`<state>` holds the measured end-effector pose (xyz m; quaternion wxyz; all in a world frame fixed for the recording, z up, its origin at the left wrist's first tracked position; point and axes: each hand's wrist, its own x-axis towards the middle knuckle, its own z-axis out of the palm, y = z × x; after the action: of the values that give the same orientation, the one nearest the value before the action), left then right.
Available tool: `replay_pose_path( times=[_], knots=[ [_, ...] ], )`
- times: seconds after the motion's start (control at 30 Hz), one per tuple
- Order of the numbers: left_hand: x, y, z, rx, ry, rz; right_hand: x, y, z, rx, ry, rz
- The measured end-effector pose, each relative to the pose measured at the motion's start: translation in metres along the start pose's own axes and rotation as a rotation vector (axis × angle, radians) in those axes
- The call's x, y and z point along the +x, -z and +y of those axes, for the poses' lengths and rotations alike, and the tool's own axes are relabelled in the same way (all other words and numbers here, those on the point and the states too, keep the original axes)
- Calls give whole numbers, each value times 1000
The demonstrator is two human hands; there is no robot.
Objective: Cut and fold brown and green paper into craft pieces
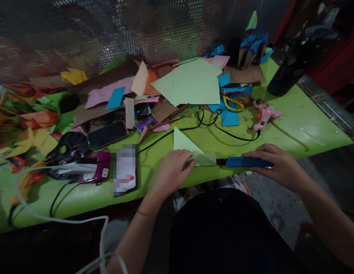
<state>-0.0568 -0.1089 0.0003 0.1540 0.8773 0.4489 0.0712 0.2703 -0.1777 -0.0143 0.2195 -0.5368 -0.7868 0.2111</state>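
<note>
Paper (185, 142), pale green and partly folded, lies near the front of the surface (297, 133) in the head view, under your left hand (173, 167); whether those bent fingers pinch it or merely press it, I cannot tell. Your right hand (269, 160), well apart from the left, is closed around a blue-handled cutter (236, 162) whose black neck meets the fold. A slip of that grip, or a loose hold on the left, could tear or crease the paper unevenly, and the tool points toward your left fingers. The dark cable (155, 141) passes so near the paper's tip that it could snag. The pink glue gun (266, 114) shows a red light, so it may be hot if you brush it. Any blade is hidden at the fold, the nearer phone (124, 175) is masked by pixelation, and the frame cuts off both arms.
</note>
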Motion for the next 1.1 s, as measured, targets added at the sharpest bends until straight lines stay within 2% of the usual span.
replay_pose_path(
  times=[0.23, 0.43, 0.6, 0.73, 0.87, 1.0, 1.1],
  knots=[
    [6, -8, 3, 228, -6, 38, -3, -2, 0, -9, -19, 12],
    [0, -10, 14, 232, -9, 201, -4, -1, 0, -10, -20, -2],
    [-1, -23, 13, 172, -125, 109, -3, 0, 0, -18, -26, -8],
    [-4, -33, 11, 106, -166, 99, -3, 0, -1, -16, -25, -22],
    [-14, -33, 15, 63, -152, 62, -3, 0, -2, -19, -33, -23],
    [-22, -31, 19, 104, -209, -23, -3, 1, -2, -12, -32, -25],
    [-24, -32, 19, 145, -211, -60, -1, 2, 0, -55, -50, 24]
  ],
)
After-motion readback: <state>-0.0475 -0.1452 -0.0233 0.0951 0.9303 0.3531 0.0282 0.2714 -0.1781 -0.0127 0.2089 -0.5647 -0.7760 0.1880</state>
